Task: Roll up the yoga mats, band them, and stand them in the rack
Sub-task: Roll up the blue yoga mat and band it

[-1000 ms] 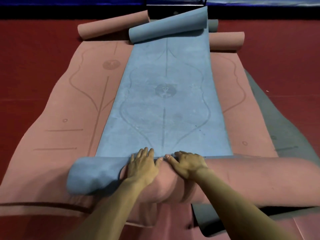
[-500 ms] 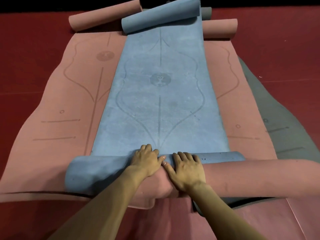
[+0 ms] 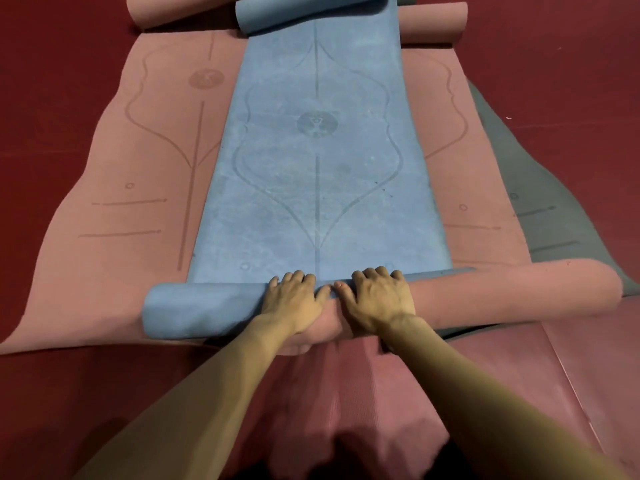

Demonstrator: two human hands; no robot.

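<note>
Blue mat (image 3: pixel 322 161): lies flat toward 12 o'clock, atop the pink mats, so it rolls straight.
Roll (image 3: pixel 204 306): at 6 o'clock, under my palms.
Left hand (image 3: pixel 294 299): flat, fingers spread, pressing the roll tight.
Right hand (image 3: pixel 377 299): same, just beside.

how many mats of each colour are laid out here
blue mat: 1
pink mats: 2, one left and one right of the blue
grey mat: 1, mostly hidden under the right pink one
total: 4
</note>
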